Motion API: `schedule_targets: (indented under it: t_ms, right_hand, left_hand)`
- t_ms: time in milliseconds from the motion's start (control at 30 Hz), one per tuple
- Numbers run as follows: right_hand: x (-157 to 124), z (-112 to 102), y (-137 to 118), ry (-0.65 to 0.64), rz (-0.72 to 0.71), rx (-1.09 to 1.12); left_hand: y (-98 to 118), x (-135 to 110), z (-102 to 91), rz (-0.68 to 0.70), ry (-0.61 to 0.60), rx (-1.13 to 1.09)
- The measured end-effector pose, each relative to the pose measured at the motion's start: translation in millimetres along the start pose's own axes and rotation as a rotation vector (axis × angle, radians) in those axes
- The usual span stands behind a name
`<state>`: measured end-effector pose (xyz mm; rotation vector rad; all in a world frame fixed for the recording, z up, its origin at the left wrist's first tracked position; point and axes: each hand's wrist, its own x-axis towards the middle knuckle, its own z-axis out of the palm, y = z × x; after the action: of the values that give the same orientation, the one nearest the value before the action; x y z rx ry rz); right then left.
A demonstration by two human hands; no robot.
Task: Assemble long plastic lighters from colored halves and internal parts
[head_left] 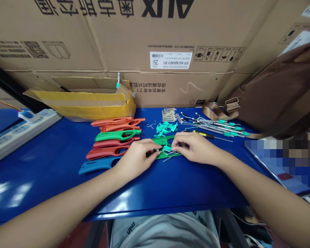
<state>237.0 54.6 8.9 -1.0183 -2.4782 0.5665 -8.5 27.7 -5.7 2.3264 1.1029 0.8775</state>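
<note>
An open green lighter casing half (160, 141) lies on the blue table between my hands. My left hand (136, 155), closed in a pinch, holds a small dark part with a light end at the casing's left side. From the other side, my right hand (196, 148) has thumb and forefinger closed at a small teal plastic piece (167, 148). Thin white wires (167, 152) loop between the two sets of fingertips. Just below the casing rests a thin clear stick (167, 159). The fingers hide part of the casing.
Left of my hands lie orange, green, red and blue lighter casings (95, 168). Behind are teal pieces (165, 128), clear parts (168, 114) and metal lighter tubes (222, 128). A screwdriver (209, 135), yellow-taped carton (93, 105), power strip (23, 129) and brown bag (279, 89) surround them.
</note>
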Motion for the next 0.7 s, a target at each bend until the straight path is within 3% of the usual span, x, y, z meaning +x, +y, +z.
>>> schedule_targets:
  t_ms: [200, 700]
  right_hand:
    - [0.1, 0.2, -0.7, -0.101, -0.103, 0.057]
    - [-1.0, -4.2, -1.7, -0.081, -0.078, -0.008]
  left_hand:
    - [-4.7, -0.7, 1.1, -0.003, 0.008, 0.006]
    - [-1.9, -1.2, 2.2, 0.045, -0.033, -0.026]
